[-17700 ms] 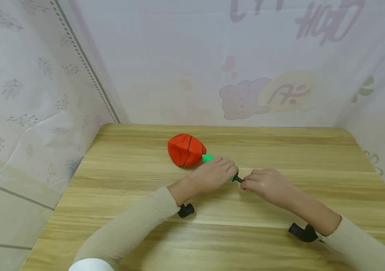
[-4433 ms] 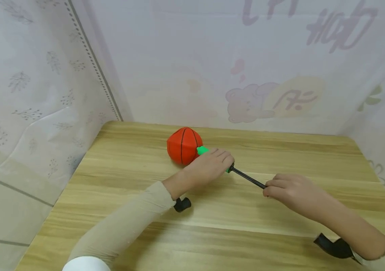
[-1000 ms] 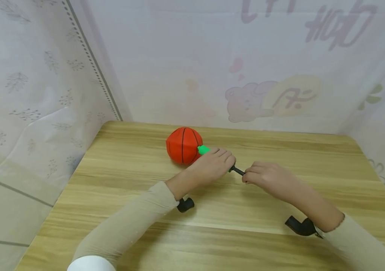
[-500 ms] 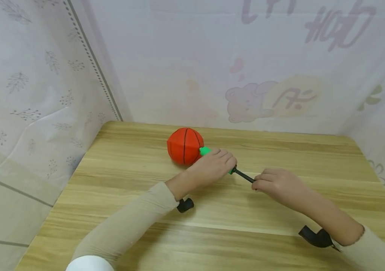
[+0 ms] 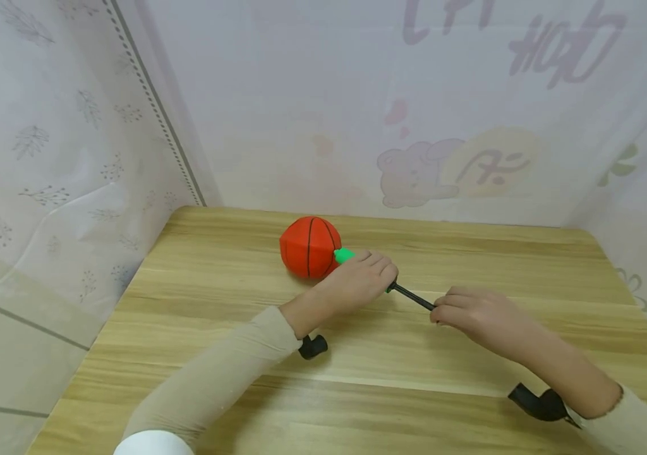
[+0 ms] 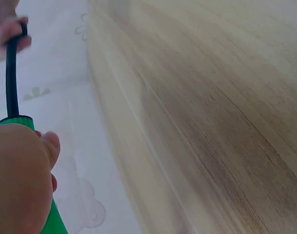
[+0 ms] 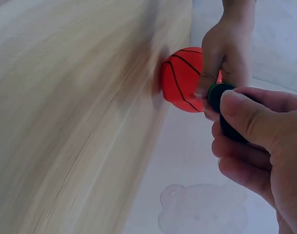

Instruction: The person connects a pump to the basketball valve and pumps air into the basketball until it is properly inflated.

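A red toy basketball with black lines sits towards the back of the table, its outline still slightly angular. Against its right side is the green tip of a hand pump. My left hand grips the pump's green barrel, seen closely in the left wrist view. A black rod sticks out of the barrel, drawn well out. At its far end, my right hand holds the dark handle between thumb and curled fingers; the fingers cover much of it. The needle joint at the ball is too small to make out.
The wood-grain table runs back to a printed curtain, with another patterned sheet on the left. Black curved pieces, one at the left wrist and one at the right wrist, hang under the forearms.
Over the last second my right hand has pulled right and towards me, lengthening the exposed rod. The left hand stays almost in place. The ball is rounder than in the oldest frame, where it was dented.
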Demonstrator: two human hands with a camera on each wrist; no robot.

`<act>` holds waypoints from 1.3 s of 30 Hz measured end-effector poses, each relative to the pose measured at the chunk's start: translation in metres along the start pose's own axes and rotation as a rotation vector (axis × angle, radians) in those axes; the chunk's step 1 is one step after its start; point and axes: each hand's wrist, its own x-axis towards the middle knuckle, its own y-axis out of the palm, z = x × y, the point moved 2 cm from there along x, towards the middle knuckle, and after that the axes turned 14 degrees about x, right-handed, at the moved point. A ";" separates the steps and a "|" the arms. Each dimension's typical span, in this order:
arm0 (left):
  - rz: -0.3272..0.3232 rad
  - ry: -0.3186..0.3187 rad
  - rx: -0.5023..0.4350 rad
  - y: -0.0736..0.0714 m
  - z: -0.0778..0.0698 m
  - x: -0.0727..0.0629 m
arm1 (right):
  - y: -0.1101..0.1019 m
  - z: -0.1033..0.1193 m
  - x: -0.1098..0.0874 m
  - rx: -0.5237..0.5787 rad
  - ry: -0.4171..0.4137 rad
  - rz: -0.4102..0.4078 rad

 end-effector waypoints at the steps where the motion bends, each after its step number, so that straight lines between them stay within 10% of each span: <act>1: 0.001 -0.002 0.003 0.000 -0.001 0.000 | 0.003 -0.002 0.003 0.003 -0.002 0.007; 14: -0.013 0.004 0.016 0.004 -0.004 0.001 | 0.029 -0.021 0.037 -0.015 -0.040 -0.011; 39: -0.005 0.002 0.016 0.000 0.007 -0.006 | -0.002 0.002 -0.006 0.049 -0.020 -0.040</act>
